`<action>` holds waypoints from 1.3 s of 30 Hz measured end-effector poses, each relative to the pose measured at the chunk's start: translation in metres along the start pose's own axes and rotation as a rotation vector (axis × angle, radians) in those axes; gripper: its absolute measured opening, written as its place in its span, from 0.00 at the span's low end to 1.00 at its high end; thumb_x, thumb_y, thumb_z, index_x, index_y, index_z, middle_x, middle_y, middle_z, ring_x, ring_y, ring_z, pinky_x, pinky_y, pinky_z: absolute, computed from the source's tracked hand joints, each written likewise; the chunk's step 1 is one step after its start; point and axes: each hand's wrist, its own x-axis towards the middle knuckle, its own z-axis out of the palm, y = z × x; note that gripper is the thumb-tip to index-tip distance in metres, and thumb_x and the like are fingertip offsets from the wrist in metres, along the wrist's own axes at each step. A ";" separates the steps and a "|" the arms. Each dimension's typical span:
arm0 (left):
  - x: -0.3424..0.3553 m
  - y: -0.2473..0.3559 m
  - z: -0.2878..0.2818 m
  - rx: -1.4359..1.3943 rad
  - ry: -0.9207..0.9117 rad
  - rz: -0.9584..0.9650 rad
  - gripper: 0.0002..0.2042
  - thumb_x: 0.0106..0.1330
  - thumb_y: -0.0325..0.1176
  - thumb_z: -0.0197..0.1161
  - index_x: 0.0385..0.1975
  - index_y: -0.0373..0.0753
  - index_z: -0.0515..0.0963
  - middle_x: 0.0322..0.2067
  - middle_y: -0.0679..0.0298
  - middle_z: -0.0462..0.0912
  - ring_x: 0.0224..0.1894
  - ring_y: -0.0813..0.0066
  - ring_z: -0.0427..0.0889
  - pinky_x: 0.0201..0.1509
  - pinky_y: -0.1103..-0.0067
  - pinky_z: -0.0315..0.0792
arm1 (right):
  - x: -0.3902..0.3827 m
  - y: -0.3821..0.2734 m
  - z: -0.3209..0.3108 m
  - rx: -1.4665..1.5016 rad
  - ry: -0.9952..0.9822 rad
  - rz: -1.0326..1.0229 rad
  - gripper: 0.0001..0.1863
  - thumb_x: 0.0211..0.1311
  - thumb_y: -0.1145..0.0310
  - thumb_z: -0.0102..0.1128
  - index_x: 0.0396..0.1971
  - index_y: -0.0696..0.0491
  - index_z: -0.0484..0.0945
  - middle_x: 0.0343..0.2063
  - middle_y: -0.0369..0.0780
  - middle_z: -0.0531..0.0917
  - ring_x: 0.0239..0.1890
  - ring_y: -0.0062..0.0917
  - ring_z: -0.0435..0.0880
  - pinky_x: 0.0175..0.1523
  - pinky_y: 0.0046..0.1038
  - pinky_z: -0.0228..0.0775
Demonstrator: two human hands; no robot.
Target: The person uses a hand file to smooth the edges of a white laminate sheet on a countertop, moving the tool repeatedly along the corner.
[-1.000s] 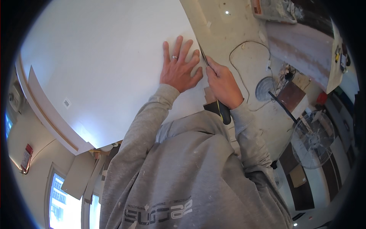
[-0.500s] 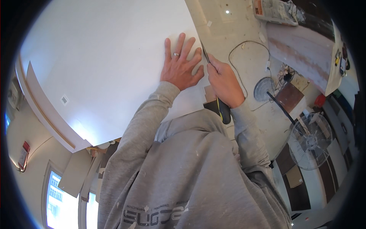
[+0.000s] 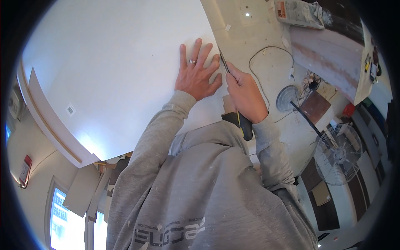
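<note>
A large white panel [image 3: 104,62] fills the upper left, with a small square label near its left side. My left hand [image 3: 196,75] lies flat on it near the right edge, fingers spread, a ring on one finger. Just off that edge, my right hand [image 3: 246,93] is wrapped round what looks like a hand file [image 3: 223,59]. Its narrow dark metal blade runs along the panel's edge, and its black-and-yellow handle [image 3: 246,127] shows below the palm. The blade's middle is hidden by my fingers.
To the right, a standing fan [image 3: 338,154] has a round base [image 3: 287,98] beside a looped cable [image 3: 260,52] on the dusty floor. A bag [image 3: 298,14] and a pale board [image 3: 325,54] occupy the upper right. A window [image 3: 66,221] shows at lower left.
My right hand has slid slightly back toward my body with the file, and more blade shows ahead of it. My left hand stays in nearly the same spot on the panel.
</note>
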 end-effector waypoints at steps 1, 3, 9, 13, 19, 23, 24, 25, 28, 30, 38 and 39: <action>0.000 0.000 -0.001 0.011 -0.005 0.001 0.28 0.68 0.52 0.68 0.66 0.48 0.80 0.79 0.57 0.63 0.88 0.48 0.45 0.86 0.33 0.33 | -0.001 -0.001 0.000 0.011 -0.012 0.045 0.28 0.81 0.65 0.48 0.74 0.62 0.74 0.26 0.52 0.85 0.22 0.34 0.86 0.35 0.39 0.78; 0.000 0.002 0.000 0.011 -0.019 -0.005 0.28 0.68 0.52 0.68 0.66 0.47 0.80 0.80 0.57 0.62 0.88 0.48 0.45 0.86 0.33 0.32 | 0.013 0.009 0.002 -0.002 0.005 0.017 0.28 0.81 0.65 0.48 0.74 0.62 0.74 0.26 0.52 0.85 0.23 0.35 0.86 0.36 0.39 0.78; -0.001 -0.001 -0.003 0.022 -0.035 -0.009 0.28 0.68 0.52 0.68 0.66 0.46 0.80 0.82 0.58 0.61 0.89 0.48 0.44 0.86 0.33 0.33 | 0.008 0.003 -0.002 -0.058 0.029 -0.070 0.29 0.80 0.65 0.49 0.74 0.62 0.74 0.27 0.54 0.85 0.27 0.38 0.88 0.40 0.39 0.78; 0.001 0.001 -0.001 0.022 -0.032 0.004 0.29 0.68 0.51 0.68 0.67 0.46 0.79 0.82 0.58 0.61 0.89 0.48 0.45 0.86 0.32 0.34 | 0.027 0.014 -0.002 -0.065 0.030 -0.104 0.28 0.81 0.65 0.49 0.73 0.63 0.74 0.27 0.53 0.85 0.27 0.37 0.87 0.39 0.38 0.79; 0.000 0.000 -0.004 0.035 -0.071 -0.021 0.30 0.69 0.53 0.67 0.68 0.47 0.79 0.83 0.60 0.60 0.89 0.48 0.44 0.86 0.32 0.33 | 0.013 -0.010 -0.005 0.024 0.024 -0.058 0.28 0.82 0.64 0.49 0.73 0.64 0.74 0.26 0.49 0.84 0.24 0.31 0.86 0.36 0.36 0.79; 0.000 0.002 -0.004 -0.010 0.001 -0.008 0.24 0.67 0.48 0.67 0.61 0.47 0.82 0.81 0.60 0.63 0.88 0.47 0.47 0.85 0.30 0.37 | 0.032 -0.007 -0.004 0.073 0.042 -0.162 0.28 0.82 0.64 0.49 0.74 0.64 0.74 0.24 0.48 0.84 0.20 0.29 0.84 0.34 0.34 0.79; 0.001 0.002 -0.003 -0.013 0.007 -0.004 0.24 0.66 0.48 0.67 0.61 0.47 0.82 0.81 0.60 0.63 0.88 0.48 0.47 0.85 0.30 0.37 | 0.036 -0.004 -0.003 0.083 0.024 -0.133 0.28 0.83 0.64 0.48 0.74 0.65 0.73 0.23 0.47 0.84 0.18 0.28 0.83 0.33 0.34 0.78; 0.001 0.002 -0.002 -0.017 0.012 0.001 0.24 0.66 0.48 0.67 0.61 0.47 0.82 0.81 0.60 0.64 0.88 0.48 0.47 0.85 0.30 0.37 | 0.039 -0.003 -0.003 0.093 0.007 -0.104 0.28 0.83 0.64 0.48 0.74 0.65 0.73 0.22 0.46 0.84 0.16 0.28 0.81 0.31 0.34 0.77; -0.001 -0.001 -0.002 -0.002 0.006 -0.003 0.25 0.65 0.48 0.67 0.61 0.47 0.82 0.81 0.60 0.64 0.88 0.48 0.47 0.85 0.30 0.38 | 0.033 -0.010 -0.004 0.077 -0.026 -0.069 0.29 0.83 0.64 0.48 0.74 0.66 0.73 0.21 0.45 0.84 0.16 0.26 0.81 0.30 0.33 0.77; 0.000 0.000 -0.002 -0.001 0.007 -0.005 0.24 0.65 0.48 0.67 0.60 0.47 0.82 0.81 0.60 0.64 0.88 0.48 0.47 0.85 0.30 0.38 | 0.031 -0.015 -0.003 0.079 -0.013 -0.074 0.29 0.83 0.64 0.48 0.74 0.65 0.73 0.21 0.45 0.83 0.16 0.26 0.81 0.30 0.33 0.77; 0.001 0.001 -0.004 -0.018 -0.001 -0.011 0.25 0.66 0.48 0.67 0.61 0.47 0.81 0.82 0.60 0.63 0.88 0.49 0.46 0.85 0.30 0.38 | 0.037 -0.005 -0.002 0.042 0.030 -0.156 0.29 0.83 0.63 0.48 0.74 0.63 0.74 0.24 0.47 0.86 0.16 0.29 0.81 0.31 0.35 0.77; 0.001 0.002 -0.004 -0.016 -0.003 -0.009 0.25 0.66 0.48 0.67 0.61 0.48 0.81 0.82 0.60 0.63 0.88 0.48 0.46 0.85 0.30 0.38 | 0.035 -0.008 0.000 0.034 0.038 -0.145 0.29 0.82 0.63 0.48 0.74 0.63 0.74 0.25 0.48 0.86 0.16 0.29 0.81 0.31 0.35 0.78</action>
